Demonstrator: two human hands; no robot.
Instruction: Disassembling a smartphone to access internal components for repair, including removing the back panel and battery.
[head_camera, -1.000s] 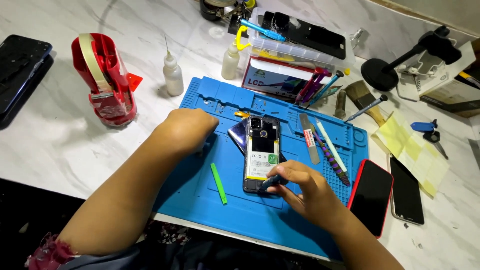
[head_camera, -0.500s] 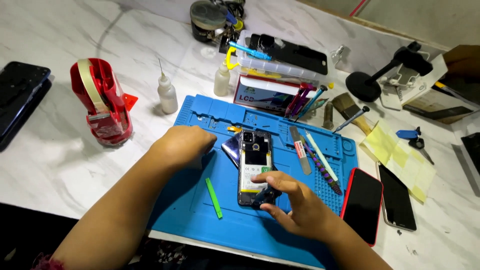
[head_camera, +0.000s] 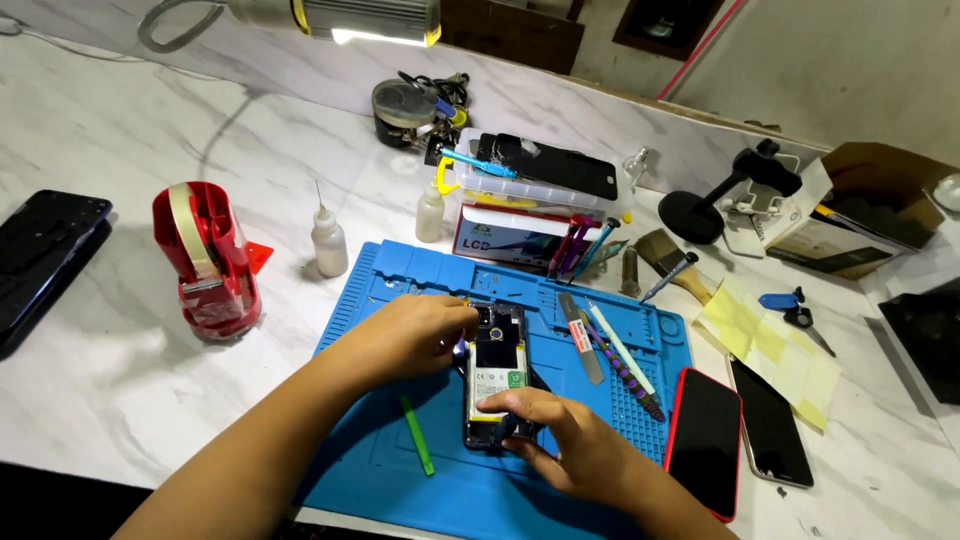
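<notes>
Head view: I see my left hand (head_camera: 410, 335) pinching the opened phone (head_camera: 497, 375) at its top edge on the blue mat (head_camera: 380, 440); my right hand (head_camera: 570, 440) grips its bottom. Too much pressure could crack exposed parts, I judge.

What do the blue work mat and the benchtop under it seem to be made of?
Blue work mat: likely silicone or soft rubber, matte, with moulded compartments and ridges along its edges. Benchtop: marble or a marble-look surface, white with grey veins, lightly glossy; which of the two cannot be told.
</notes>
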